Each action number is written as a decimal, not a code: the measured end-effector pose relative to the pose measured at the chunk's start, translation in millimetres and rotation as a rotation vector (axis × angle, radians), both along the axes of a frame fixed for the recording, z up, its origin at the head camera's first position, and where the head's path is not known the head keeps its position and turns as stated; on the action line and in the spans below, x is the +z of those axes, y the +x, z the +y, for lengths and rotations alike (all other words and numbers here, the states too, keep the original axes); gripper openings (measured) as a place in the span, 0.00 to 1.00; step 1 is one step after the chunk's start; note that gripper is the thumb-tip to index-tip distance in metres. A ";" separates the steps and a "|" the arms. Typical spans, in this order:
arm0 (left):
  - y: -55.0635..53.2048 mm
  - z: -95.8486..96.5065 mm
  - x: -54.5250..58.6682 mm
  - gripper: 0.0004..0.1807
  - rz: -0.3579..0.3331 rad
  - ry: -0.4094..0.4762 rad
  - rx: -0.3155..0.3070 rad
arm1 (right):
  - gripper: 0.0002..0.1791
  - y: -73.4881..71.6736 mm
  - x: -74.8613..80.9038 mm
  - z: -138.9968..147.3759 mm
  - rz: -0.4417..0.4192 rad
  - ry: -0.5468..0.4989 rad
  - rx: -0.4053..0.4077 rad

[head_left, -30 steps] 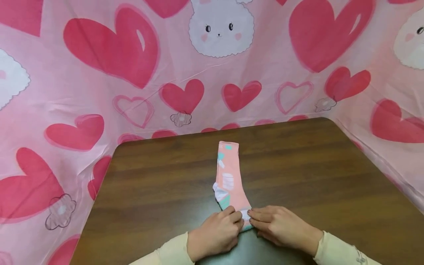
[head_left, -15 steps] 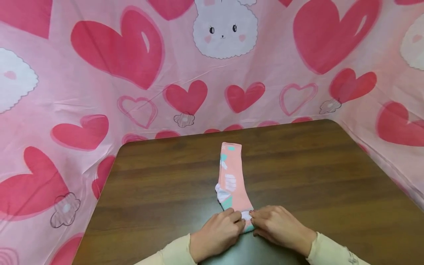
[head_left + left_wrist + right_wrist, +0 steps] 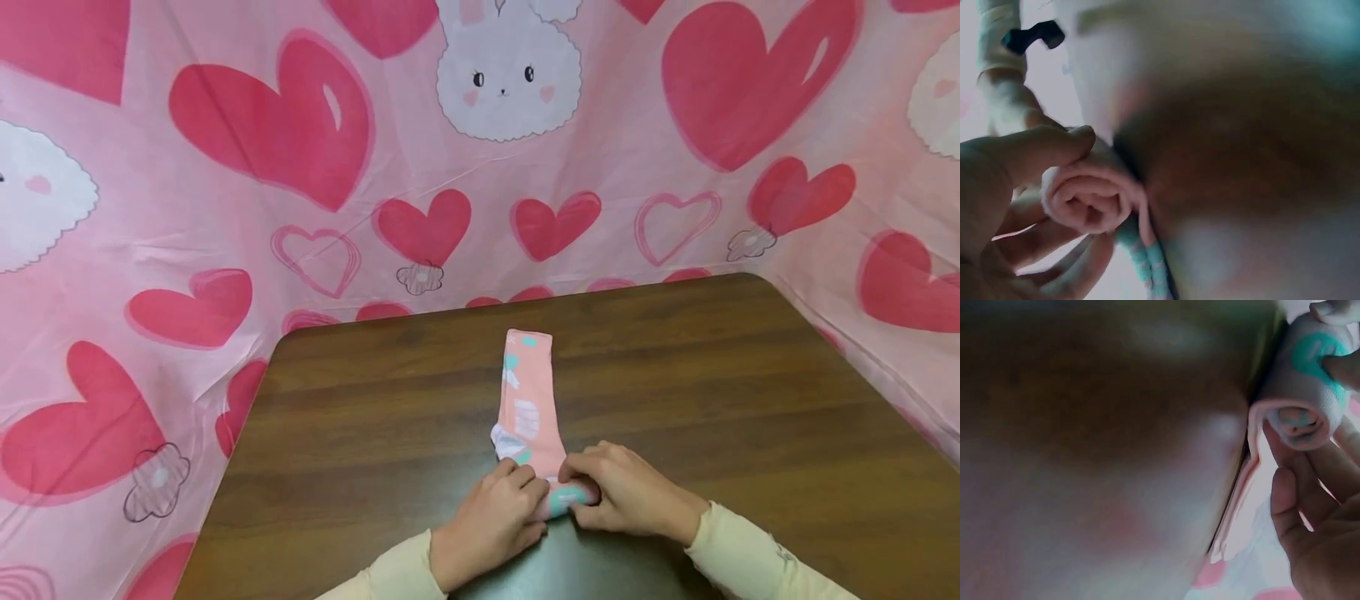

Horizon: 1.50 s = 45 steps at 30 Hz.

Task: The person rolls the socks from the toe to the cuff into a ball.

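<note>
A pink sock [image 3: 534, 408] with white and teal patches lies flat on the table, its cuff pointing away from me. Its near end is wound into a thick roll [image 3: 567, 498]. My left hand [image 3: 495, 507] grips the left end of the roll, thumb on one side and fingers on the other in the left wrist view, where the spiral end [image 3: 1088, 203] shows. The right hand [image 3: 630, 492] holds the other end; in the right wrist view its thumb and fingers stand around the rolled fabric [image 3: 1304, 381], and the flat layers trail from it.
The dark wood table [image 3: 375, 400] extends around the sock on all sides. Behind it and along both sides hangs a pink cloth [image 3: 480, 167] printed with hearts and rabbit faces. Much of each wrist view is blurred.
The near end of the sock has been turned over into a thicker roll, away from me. My right fingers have gone from lying beside the sock to curling over the roll.
</note>
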<state>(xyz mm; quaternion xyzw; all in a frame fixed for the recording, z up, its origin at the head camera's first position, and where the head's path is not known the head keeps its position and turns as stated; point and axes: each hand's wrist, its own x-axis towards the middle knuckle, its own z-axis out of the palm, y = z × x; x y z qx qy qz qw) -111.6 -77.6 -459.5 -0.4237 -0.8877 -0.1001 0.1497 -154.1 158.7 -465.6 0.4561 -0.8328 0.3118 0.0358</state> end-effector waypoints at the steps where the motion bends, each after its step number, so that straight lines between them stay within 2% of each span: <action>1: -1.5 -1.0 1.2 0.18 -0.032 0.009 0.002 | 0.15 -1.8 0.3 0.0 -0.034 0.000 0.003; 3: -5.4 -3.4 3.9 0.16 -0.144 0.064 0.000 | 0.13 -5.4 0.6 -0.1 -0.119 -0.017 0.017; 6: -12.0 -8.0 7.5 0.16 -0.361 0.177 0.012 | 0.09 -9.7 0.5 0.0 -0.255 -0.061 0.037; 9: -17.9 -12.3 9.5 0.14 -0.543 0.282 0.035 | 0.05 -12.7 0.2 0.1 -0.338 -0.103 0.039; 12: -23.1 -14.7 10.9 0.09 -0.657 0.353 0.071 | 0.05 -14.9 0.5 -0.5 -0.363 -0.117 0.014; 14: -25.7 -15.4 12.0 0.07 -0.681 0.363 0.099 | 0.06 -15.9 1.2 -2.1 -0.371 -0.109 -0.022; 15: -26.6 -15.4 12.5 0.07 -0.669 0.354 0.114 | 0.05 -16.3 1.7 -3.3 -0.375 -0.101 -0.044; 17: -27.8 -14.9 12.9 0.09 -0.585 0.298 0.129 | 0.03 -16.3 2.8 -6.0 -0.377 -0.080 -0.099; 19: -28.8 -14.0 13.4 0.10 -0.465 0.239 0.124 | 0.03 -15.4 4.1 -9.2 -0.364 -0.063 -0.160; 21: -29.9 -12.6 13.6 0.09 -0.334 0.204 0.093 | 0.06 -13.7 5.2 -12.2 -0.303 -0.057 -0.212; 23: -30.6 -11.1 14.0 0.05 -0.234 0.202 0.028 | 0.08 -10.7 5.5 -13.8 -0.172 -0.049 -0.220; 25: -30.7 -10.0 13.5 0.03 -0.163 0.199 -0.053 | 0.08 -6.9 5.0 -13.7 0.031 -0.051 -0.161; 27: -29.7 -9.8 13.0 0.05 -0.102 0.173 -0.113 | 0.07 -3.2 4.0 -12.5 0.249 -0.055 -0.076; 29: -28.8 -9.9 12.3 0.07 -0.038 0.120 -0.141 | 0.07 -0.1 2.8 -10.4 0.422 -0.039 0.008; 31: -28.0 -10.8 11.7 0.07 0.017 0.081 -0.143 | 0.10 1.6 0.7 -8.2 0.507 -0.010 0.050; 34: -25.6 -11.6 11.1 0.07 0.078 0.002 -0.119 | 0.15 2.4 -1.6 -6.0 0.541 0.044 0.060; 37: -22.4 -11.9 9.9 0.04 0.095 -0.045 -0.101 | 0.19 2.5 -2.6 -6.2 0.555 0.057 0.054; 41: -19.3 -12.7 7.5 0.12 0.083 -0.084 -0.089 | 0.21 3.6 -2.8 -10.0 0.570 0.076 0.030; 45: -20.3 -13.4 4.7 0.20 0.056 -0.088 -0.077 | 0.24 4.2 -1.9 -15.0 0.565 0.142 -0.012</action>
